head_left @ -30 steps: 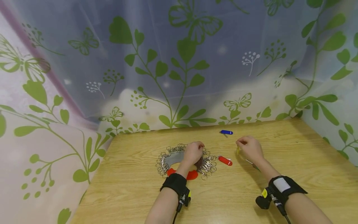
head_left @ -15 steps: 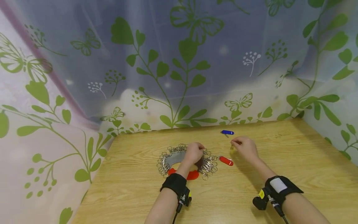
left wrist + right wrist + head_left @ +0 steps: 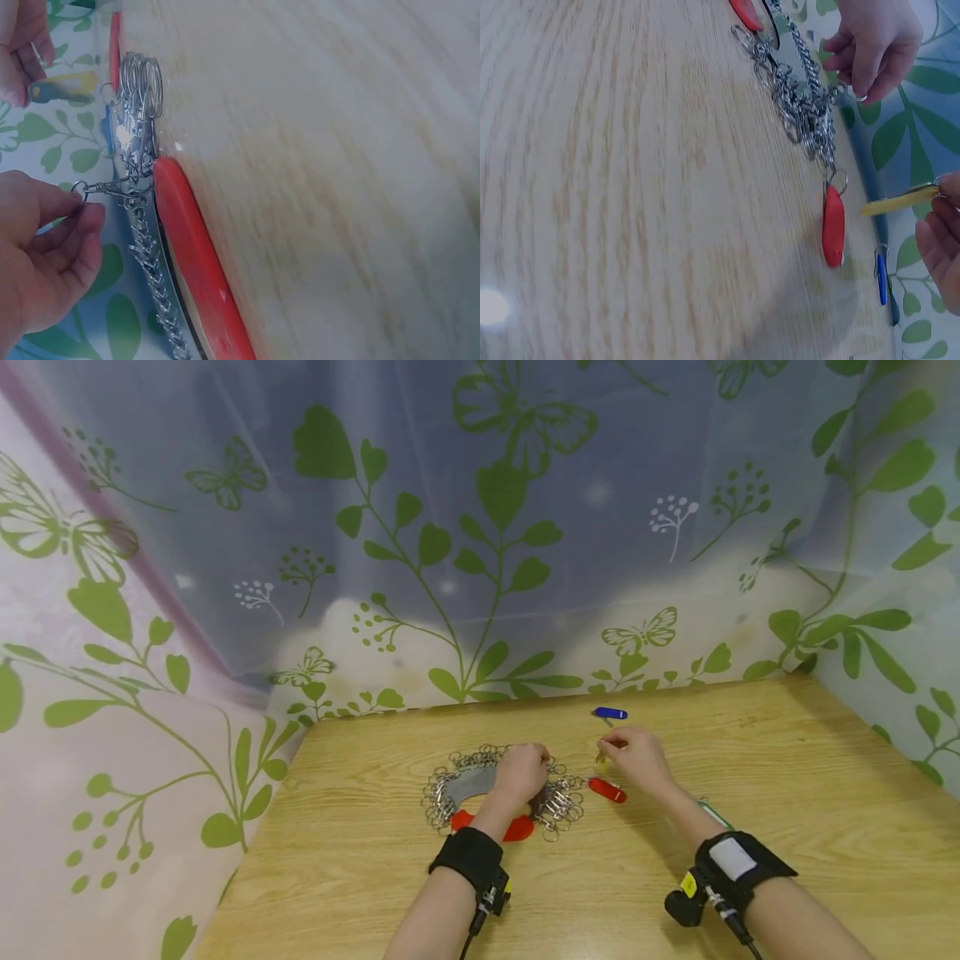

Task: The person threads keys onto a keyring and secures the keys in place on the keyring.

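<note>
A curved grey metal key holder (image 3: 468,783) lies on the table, edged with several clips and split rings, with a red handle (image 3: 196,259) at its near side. My left hand (image 3: 520,772) is over its right part and pinches one split ring (image 3: 78,187), pulling its clip out from the holder. From the thumb and fingers of my right hand (image 3: 637,760) hangs a yellow key tag (image 3: 900,201) by its ring. That tag is to the right of the holder, above a red key tag (image 3: 607,790) whose ring is at the clips.
A blue key tag (image 3: 611,713) with a key lies near the table's back edge. Partly behind the right forearm is a green-edged tag (image 3: 715,814). Patterned curtains (image 3: 525,568) stand behind and beside the wooden table (image 3: 360,877).
My right hand has moved left with the yellow key tag, nearer the left hand and the red tag. My left hand keeps its hold on the ring, nearly still.
</note>
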Tool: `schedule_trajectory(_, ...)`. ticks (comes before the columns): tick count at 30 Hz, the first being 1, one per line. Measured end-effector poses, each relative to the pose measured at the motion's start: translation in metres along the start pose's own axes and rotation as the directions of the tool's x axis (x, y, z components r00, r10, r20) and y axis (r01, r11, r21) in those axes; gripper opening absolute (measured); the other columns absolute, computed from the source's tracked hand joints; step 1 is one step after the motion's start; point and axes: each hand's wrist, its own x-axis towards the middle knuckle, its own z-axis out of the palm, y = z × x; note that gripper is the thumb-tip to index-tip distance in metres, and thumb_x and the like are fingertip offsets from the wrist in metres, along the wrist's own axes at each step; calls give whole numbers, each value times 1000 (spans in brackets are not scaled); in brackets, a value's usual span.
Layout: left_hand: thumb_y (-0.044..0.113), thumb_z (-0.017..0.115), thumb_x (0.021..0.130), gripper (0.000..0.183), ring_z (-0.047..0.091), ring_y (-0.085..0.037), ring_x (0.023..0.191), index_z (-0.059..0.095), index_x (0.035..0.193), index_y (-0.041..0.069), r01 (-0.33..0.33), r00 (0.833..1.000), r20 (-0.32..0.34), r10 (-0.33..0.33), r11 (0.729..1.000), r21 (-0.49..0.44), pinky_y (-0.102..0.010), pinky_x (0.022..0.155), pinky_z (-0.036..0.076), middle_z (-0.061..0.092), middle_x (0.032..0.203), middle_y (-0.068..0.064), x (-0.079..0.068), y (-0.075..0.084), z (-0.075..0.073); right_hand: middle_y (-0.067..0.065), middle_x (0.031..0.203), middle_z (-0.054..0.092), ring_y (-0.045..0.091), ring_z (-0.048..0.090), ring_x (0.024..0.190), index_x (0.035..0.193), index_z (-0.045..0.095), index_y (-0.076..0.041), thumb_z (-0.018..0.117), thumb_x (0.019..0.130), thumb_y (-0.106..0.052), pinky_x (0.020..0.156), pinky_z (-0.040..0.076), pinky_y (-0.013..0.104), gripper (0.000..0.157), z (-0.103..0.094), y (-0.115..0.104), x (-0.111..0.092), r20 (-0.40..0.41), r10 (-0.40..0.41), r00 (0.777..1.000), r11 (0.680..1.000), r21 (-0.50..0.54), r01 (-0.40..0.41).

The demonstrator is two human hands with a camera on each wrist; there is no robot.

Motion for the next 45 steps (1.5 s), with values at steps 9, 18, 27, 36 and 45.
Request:
schedule_trajectory(9,4,57,90,16,62,-21,78,71,98,-1,100,993,84,-80,955,-278,-29,65,48,67,94,-13,3,-6,1,17,94,66,34,62,89,94,67,5,59,90,-9,77,49,44,16,9,-10,-2,86,33,996,995,94,-41)
schedule_trajectory(18,3,59,89,13,59,-13,56,69,93,-5,188,981,132,-144,878,-439,-24,53,46,64,75,-9,4,-6,1,12,95,65,32,58,97,93,67,0,57,91,-13,85,44,46,16,18,-12,-3,184,77,980,978,177,-110)
schedule_trajectory(27,7,63,87,9,57,-13,57,70,86,2,216,975,138,-174,892,-397,-24,52,44,62,70,-3,4,-5,-1,13,91,65,22,59,85,92,65,5,55,92,-9,77,45,37,17,28,-11,-2,218,57,974,959,258,-114)
schedule_trajectory(36,15,62,89,29,36,-9,44,59,61,9,221,973,145,-179,903,-368,-22,44,29,45,53,3,4,-9,0,12,92,64,24,58,89,93,65,6,52,93,-7,79,45,38,18,33,-14,-3,255,64,965,963,239,-127)
schedule_trajectory(45,19,63,89,48,27,-10,37,38,48,14,246,967,177,-183,848,-469,-22,42,23,30,43,4,2,-12,-1,11,90,64,23,58,86,95,63,7,52,93,-9,77,45,40,19,35,-14,-2,273,81,958,967,212,-142)
